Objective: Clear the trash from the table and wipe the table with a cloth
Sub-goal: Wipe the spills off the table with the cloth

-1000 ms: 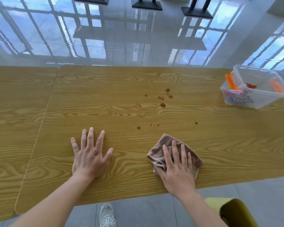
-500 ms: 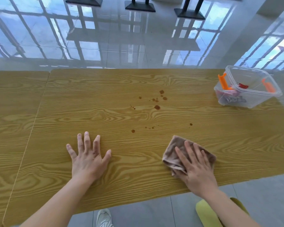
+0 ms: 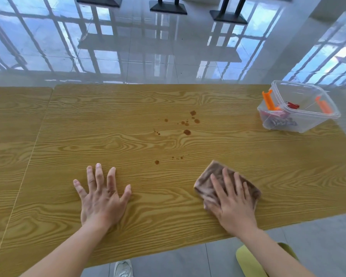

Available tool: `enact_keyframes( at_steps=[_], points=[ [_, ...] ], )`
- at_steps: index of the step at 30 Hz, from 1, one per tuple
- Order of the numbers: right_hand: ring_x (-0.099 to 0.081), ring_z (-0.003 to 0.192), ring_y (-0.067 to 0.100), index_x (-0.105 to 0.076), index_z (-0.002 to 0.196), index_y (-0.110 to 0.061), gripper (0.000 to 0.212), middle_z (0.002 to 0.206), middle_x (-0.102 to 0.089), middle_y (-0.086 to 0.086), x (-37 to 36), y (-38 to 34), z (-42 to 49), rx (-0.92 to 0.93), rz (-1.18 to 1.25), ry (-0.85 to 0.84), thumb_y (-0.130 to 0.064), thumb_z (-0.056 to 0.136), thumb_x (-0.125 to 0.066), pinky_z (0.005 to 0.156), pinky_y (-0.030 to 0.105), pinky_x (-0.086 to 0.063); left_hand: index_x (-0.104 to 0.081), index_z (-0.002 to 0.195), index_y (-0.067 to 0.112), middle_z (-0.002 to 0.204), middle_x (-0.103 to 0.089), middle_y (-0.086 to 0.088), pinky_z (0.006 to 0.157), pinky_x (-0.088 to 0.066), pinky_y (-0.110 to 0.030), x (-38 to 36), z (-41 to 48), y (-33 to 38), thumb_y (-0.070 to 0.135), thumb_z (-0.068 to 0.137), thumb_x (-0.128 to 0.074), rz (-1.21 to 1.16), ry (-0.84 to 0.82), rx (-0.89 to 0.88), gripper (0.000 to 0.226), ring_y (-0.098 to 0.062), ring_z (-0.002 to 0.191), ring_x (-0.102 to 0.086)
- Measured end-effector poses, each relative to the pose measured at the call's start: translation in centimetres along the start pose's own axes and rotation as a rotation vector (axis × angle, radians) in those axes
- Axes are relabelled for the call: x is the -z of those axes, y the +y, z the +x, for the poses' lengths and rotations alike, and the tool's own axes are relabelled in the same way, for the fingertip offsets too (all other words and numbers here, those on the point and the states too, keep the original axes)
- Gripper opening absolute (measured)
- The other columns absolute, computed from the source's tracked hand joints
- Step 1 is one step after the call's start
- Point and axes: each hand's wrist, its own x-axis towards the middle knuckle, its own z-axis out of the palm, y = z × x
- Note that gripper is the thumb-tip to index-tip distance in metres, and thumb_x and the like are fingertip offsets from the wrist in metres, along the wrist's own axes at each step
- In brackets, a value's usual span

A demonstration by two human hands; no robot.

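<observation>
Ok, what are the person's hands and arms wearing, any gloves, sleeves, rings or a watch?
Both are bare. The left hand and right hand wear no gloves or rings, and no sleeve, watch or band shows from the wrists to the frame's edge.

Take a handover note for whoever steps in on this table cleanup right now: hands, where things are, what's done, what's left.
The left hand lies flat on the table, fingers spread, holding nothing.
The right hand presses the brown cloth flat near the front edge.
The brown drops sit mid-table beyond the cloth, unwiped.
The clear container at the far right corner holds the trash.
Done: trash binned. Left: wipe the drops.
</observation>
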Motion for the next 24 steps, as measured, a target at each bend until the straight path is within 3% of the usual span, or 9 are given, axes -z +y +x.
enact_keyframes(
  at_steps=[3, 5, 8, 11, 14, 16, 21, 22, 24],
  points=[
    [0.012, 0.152, 0.025, 0.004, 0.155, -0.047, 0.083, 0.166, 0.014, -0.005, 0.8, 2.6, 0.5, 0.095, -0.040, -0.011, -0.088, 0.084, -0.015, 0.120, 0.049, -0.001, -0.021, 0.151, 0.027, 0.164, -0.004, -0.014, 0.116, 0.009, -0.064, -0.1, 0.1, -0.2, 0.075, 0.085, -0.013, 0.008, 0.003, 0.010, 0.082, -0.030, 0.151, 0.011],
    [0.023, 0.150, 0.022, 0.014, 0.151, -0.050, 0.084, 0.163, 0.025, -0.007, 2.6, 3.8, 4.0, -0.086, 0.003, -0.032, -0.090, 0.079, -0.003, 0.121, 0.049, 0.005, -0.021, 0.151, 0.027, 0.164, -0.003, -0.013, 0.116, 0.008, -0.064, -0.1, 0.1, -0.2, 0.074, 0.085, -0.013, 0.018, 0.003, 0.005, 0.081, -0.030, 0.151, 0.011],
    [0.029, 0.147, 0.028, 0.015, 0.152, -0.046, 0.085, 0.162, 0.029, -0.004, 3.7, 1.6, 8.0, -0.344, 0.094, -0.068, -0.086, 0.080, -0.003, 0.120, 0.053, 0.010, -0.021, 0.150, 0.027, 0.163, -0.003, -0.013, 0.116, 0.008, -0.064, -0.1, 0.2, -0.1, 0.074, 0.086, -0.014, 0.021, 0.009, 0.006, 0.080, -0.030, 0.151, 0.012],
    [0.031, 0.146, 0.031, 0.021, 0.151, -0.045, 0.082, 0.161, 0.032, -0.002, 1.6, -4.0, 5.6, -0.103, 0.023, -0.031, -0.085, 0.084, -0.004, 0.119, 0.054, 0.011, -0.021, 0.150, 0.027, 0.164, -0.003, -0.013, 0.116, 0.008, -0.064, 0.0, 0.0, -0.1, 0.074, 0.086, -0.014, 0.020, 0.004, 0.005, 0.080, -0.030, 0.151, 0.012],
    [0.010, 0.152, 0.033, -0.001, 0.157, -0.041, 0.082, 0.167, 0.008, 0.000, -0.5, -6.5, 1.8, 0.239, -0.041, 0.054, -0.082, 0.089, -0.021, 0.118, 0.056, -0.003, -0.019, 0.151, 0.027, 0.164, -0.001, -0.013, 0.116, 0.008, -0.064, 0.1, 0.0, 0.0, 0.075, 0.086, -0.012, 0.024, -0.002, 0.006, 0.081, -0.029, 0.150, 0.013],
    [0.005, 0.153, 0.029, -0.005, 0.157, -0.041, 0.081, 0.168, 0.003, -0.001, -0.3, -5.1, 2.5, 0.313, -0.081, 0.077, -0.082, 0.089, -0.023, 0.118, 0.054, -0.009, -0.020, 0.151, 0.026, 0.164, -0.003, -0.014, 0.116, 0.008, -0.064, 0.1, 0.0, -0.1, 0.074, 0.086, -0.012, 0.015, 0.000, 0.001, 0.081, -0.030, 0.151, 0.013],
    [0.028, 0.148, 0.024, 0.021, 0.150, -0.047, 0.079, 0.160, 0.031, -0.007, 2.5, -3.6, 9.1, -0.164, 0.022, 0.015, -0.083, 0.083, 0.001, 0.121, 0.050, 0.008, -0.020, 0.151, 0.025, 0.164, -0.003, -0.014, 0.116, 0.008, -0.064, 0.3, 0.0, 0.1, 0.074, 0.087, -0.013, 0.012, 0.001, 0.002, 0.081, -0.031, 0.151, 0.011],
    [0.030, 0.147, 0.027, 0.021, 0.150, -0.047, 0.077, 0.160, 0.033, -0.007, 2.6, -4.7, 9.8, -0.206, 0.042, -0.010, -0.081, 0.085, -0.002, 0.120, 0.052, 0.009, -0.020, 0.151, 0.025, 0.164, -0.003, -0.014, 0.116, 0.008, -0.064, 0.4, 0.0, 0.1, 0.074, 0.086, -0.013, 0.015, -0.005, 0.001, 0.081, -0.031, 0.151, 0.012],
    [0.030, 0.146, 0.030, 0.023, 0.149, -0.048, 0.074, 0.160, 0.033, -0.007, 2.2, -7.2, 8.9, -0.090, 0.032, -0.028, -0.078, 0.088, -0.007, 0.119, 0.054, 0.011, -0.019, 0.151, 0.026, 0.164, -0.002, -0.014, 0.116, 0.009, -0.064, 0.5, -0.1, 0.1, 0.074, 0.086, -0.012, 0.017, -0.011, 0.003, 0.082, -0.031, 0.151, 0.012]
  ],
)
